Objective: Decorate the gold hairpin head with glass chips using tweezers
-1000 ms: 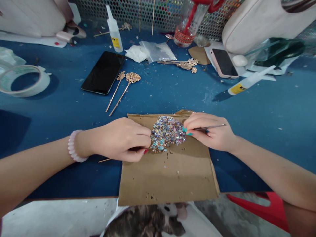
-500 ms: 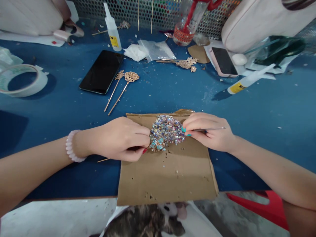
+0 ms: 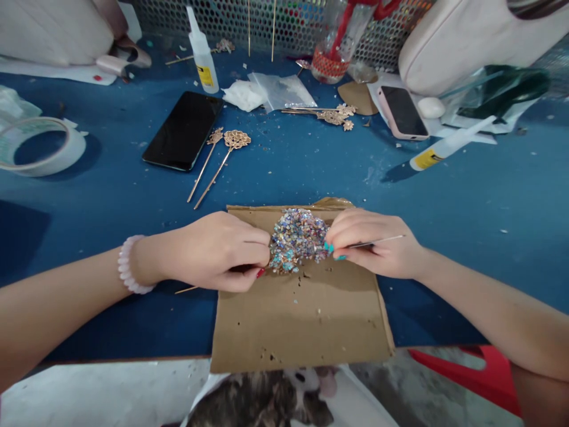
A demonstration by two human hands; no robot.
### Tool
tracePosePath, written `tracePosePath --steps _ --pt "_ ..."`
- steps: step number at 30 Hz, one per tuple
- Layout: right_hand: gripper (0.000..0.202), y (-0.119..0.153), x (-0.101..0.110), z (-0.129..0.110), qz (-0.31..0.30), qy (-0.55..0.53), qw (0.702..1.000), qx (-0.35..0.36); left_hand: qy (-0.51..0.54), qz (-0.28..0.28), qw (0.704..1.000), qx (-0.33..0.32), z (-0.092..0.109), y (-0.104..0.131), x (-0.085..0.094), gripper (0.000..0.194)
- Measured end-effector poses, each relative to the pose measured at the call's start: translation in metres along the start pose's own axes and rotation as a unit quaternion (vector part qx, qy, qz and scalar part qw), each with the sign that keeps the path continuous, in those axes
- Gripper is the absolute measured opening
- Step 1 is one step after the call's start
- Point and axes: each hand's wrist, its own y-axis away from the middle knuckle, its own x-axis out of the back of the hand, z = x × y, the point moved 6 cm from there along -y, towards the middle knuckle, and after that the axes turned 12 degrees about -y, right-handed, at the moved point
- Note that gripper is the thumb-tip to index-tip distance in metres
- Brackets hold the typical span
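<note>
A pile of small multicoloured stone chips (image 3: 300,231) lies on a piece of brown cardboard (image 3: 306,326). At the pile's left edge my left hand (image 3: 222,252) is closed on a hairpin (image 3: 186,290); its thin gold stem shows below the wrist. The hairpin's head, set with turquoise chips, rests against the lower left of the pile. My right hand (image 3: 373,240) pinches a thin metal tool (image 3: 384,240) whose rear end points right. Its fingertips are at the right edge of the chips and hide the tool's front tip.
Two gold hairpins (image 3: 236,139) lie beside a black phone (image 3: 183,130). Farther back stand a glue bottle (image 3: 203,65) and a plastic bag (image 3: 288,92). A second glue bottle (image 3: 438,153) leans near a pink-cased phone (image 3: 403,112). Tape (image 3: 73,148) sits far left.
My right hand has shifted slightly down and left along the pile's right edge, and the thin tool has tilted a little. My left hand stays in place.
</note>
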Motion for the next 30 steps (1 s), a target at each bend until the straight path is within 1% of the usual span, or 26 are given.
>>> tracePosePath --steps 6,9,12,15,20,24,30 --pt "0.011 0.001 0.005 0.007 0.036 0.023 0.999 -0.016 -0.007 0.006 1.0 0.0 0.0 0.0 0.001 0.02" --pt "0.012 0.001 0.007 0.007 0.043 0.028 0.998 -0.02 -0.009 0.007 1.0 0.001 0.001 0.0 0.001 0.02" --pt "0.011 0.0 0.006 0.002 0.033 0.02 0.999 -0.013 -0.01 0.006 1.0 0.0 0.0 0.0 0.0 0.019" --pt "0.007 -0.001 0.0 -0.006 0.003 0.002 1.0 0.002 -0.007 0.009 1.0 -0.003 0.0 0.0 -0.001 0.019" --pt "0.011 0.0 -0.011 -0.013 -0.037 -0.011 0.999 0.023 -0.007 0.01 1.0 -0.003 0.0 0.0 -0.001 0.021" --pt "0.006 0.001 -0.008 -0.009 -0.03 0.016 0.999 0.02 -0.005 0.008 1.0 -0.002 0.0 0.0 -0.001 0.019" --pt "0.011 0.0 0.003 -0.002 -0.002 0.063 0.998 -0.003 -0.004 0.006 1.0 -0.004 0.001 0.0 -0.001 0.017"
